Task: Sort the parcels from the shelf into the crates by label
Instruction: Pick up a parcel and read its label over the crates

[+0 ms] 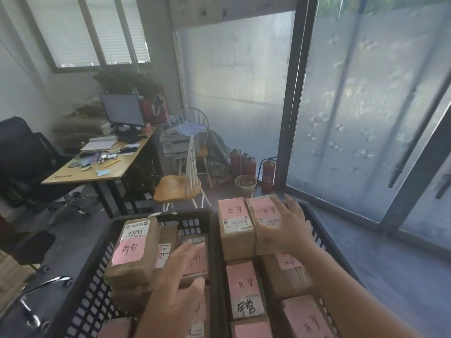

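Left crate [97, 276]: left hand [175, 286] hovers fingers spread and loose, empty, over a pink-label parcel [195, 259], probably straightening it. Right crate [314, 230]: right hand [288, 228] lies flat, fingers wide, on the far parcel [262, 211], seemingly seating it beside its matching neighbour [234, 223].

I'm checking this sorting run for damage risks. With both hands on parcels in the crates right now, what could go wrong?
1. The right hand rests on a top parcel stacked above the right crate rim; a push might tip it out.
2. The left crate holds a tilted parcel on an uneven pile; the left hand shifting its neighbour may topple it.
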Demonstrator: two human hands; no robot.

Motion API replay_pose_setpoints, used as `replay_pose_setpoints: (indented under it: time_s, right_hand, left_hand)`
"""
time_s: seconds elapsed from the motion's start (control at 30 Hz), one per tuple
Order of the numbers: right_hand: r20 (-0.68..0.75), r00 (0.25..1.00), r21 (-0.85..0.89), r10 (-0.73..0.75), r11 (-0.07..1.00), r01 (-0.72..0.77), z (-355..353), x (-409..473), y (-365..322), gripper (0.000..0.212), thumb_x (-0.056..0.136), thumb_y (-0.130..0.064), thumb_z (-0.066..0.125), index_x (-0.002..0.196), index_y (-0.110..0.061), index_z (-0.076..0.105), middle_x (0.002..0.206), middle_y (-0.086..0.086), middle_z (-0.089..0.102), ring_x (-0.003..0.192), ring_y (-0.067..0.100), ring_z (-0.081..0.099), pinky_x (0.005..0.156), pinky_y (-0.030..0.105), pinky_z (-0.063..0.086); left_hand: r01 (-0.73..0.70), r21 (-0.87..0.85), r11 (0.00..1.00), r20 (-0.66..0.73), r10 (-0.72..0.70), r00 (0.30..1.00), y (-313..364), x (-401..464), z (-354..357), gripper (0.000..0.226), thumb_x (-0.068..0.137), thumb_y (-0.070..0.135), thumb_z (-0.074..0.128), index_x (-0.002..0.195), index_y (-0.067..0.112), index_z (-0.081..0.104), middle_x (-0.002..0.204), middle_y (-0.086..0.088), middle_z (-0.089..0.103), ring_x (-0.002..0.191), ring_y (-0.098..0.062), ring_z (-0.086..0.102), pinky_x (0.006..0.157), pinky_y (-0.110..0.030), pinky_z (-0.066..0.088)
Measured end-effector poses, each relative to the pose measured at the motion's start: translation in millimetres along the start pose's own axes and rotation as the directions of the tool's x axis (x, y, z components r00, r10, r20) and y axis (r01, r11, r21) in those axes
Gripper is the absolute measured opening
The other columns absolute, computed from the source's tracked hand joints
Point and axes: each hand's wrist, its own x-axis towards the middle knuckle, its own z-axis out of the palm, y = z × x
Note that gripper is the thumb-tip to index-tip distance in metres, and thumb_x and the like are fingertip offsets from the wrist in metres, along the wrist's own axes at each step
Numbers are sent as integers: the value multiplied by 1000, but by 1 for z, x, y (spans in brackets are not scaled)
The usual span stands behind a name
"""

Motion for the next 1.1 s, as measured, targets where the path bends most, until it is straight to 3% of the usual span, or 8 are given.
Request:
replay_pose_setpoints:
  time_s: [0.1,0.2,0.43,0.57,0.67,0.87,1.0,1.1]
  right_hand:
    - [-99,974,-34,-205,979,202,-21,-29,-27,96,83,-72,66,162,-47,19,175,-10,2,162,22,1,127,59,11]
    - [-184,910,-33,-372,927,373,-36,-61,-60,101,74,-79,59,160,-54,11,173,-17,1,162,20,6,128,61,16]
    - [-198,800,103,-566,800,591,-47,-114,-132,102,75,-73,70,157,-63,10,168,-31,2,154,17,32,121,62,34]
    - [-120,744,194,-657,719,667,-41,-129,-159,98,77,-72,70,152,-71,6,168,-32,3,158,16,21,123,60,29]
    - [-59,677,309,-734,631,711,-31,-142,-173,98,77,-67,71,154,-68,11,169,-30,8,159,10,13,125,57,26]
    - [119,478,445,-870,478,758,-11,-184,-180,102,71,-71,73,153,-70,12,166,-36,8,157,7,18,123,56,33]
    - [215,271,588,-938,345,731,5,-234,-178,101,71,-70,75,151,-72,12,164,-39,9,155,11,25,119,53,39]
    - [244,100,670,-965,242,702,16,-288,-188,101,73,-69,76,149,-74,10,161,-43,8,153,3,23,122,45,34]
  left_hand:
    - [-66,82,994,-23,68,997,14,1,-17,60,90,43,60,140,68,38,149,54,19,138,32,9,123,-38,23]
    - [-152,170,974,-49,163,985,21,4,-39,70,94,36,68,146,65,32,155,47,19,148,18,9,124,-43,25]
    - [-261,269,927,-180,315,932,45,-16,-83,70,88,44,67,136,75,26,148,51,22,138,26,15,107,-14,19]
    - [-128,310,942,-306,226,925,53,-46,-108,72,88,52,64,148,64,28,162,36,21,151,6,18,125,-43,27]
    - [-14,325,946,-438,164,884,55,-80,-120,74,83,65,57,152,59,29,163,33,22,153,2,21,125,-51,30]
    - [200,282,938,-666,42,745,67,-178,-101,65,88,53,58,148,59,33,159,35,28,145,15,24,114,-18,25]
    - [380,208,901,-803,-65,593,78,-265,-76,64,87,53,58,146,59,35,156,38,30,144,15,26,116,-23,23]
    - [503,133,854,-893,-117,434,93,-347,-59,62,87,47,61,146,51,41,148,41,36,139,19,30,114,-11,24]
